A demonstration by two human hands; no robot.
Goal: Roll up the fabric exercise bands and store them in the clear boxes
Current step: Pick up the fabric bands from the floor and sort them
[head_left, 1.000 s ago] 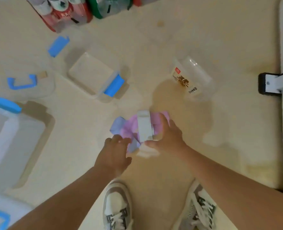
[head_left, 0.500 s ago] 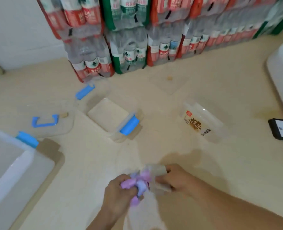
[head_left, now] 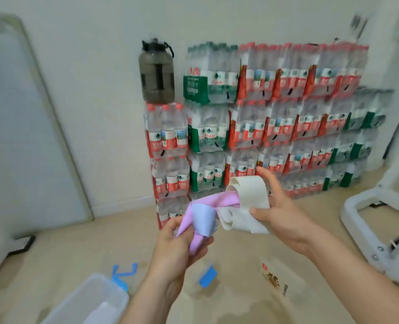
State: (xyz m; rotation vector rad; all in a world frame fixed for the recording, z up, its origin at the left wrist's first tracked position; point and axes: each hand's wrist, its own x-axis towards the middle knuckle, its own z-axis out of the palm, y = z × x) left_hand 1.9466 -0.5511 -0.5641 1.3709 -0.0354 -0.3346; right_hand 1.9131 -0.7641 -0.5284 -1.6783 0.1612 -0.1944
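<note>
A dark jug (head_left: pixel 156 71) stands atop stacked water-bottle packs (head_left: pixel 275 122) against the wall (head_left: pixel 88 66).

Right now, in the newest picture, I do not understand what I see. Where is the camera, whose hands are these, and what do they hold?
There is no machine: a person wears a camera on the head, so you look forward and down at that person's own hands. The left hand grips a pink band and a pale blue band. The right hand holds a cream band, and the pink one seems to pass through its loop. None is rolled yet. On the floor lie a clear box and a labelled clear tub. Packs of bottled water stand stacked against the wall.
</note>
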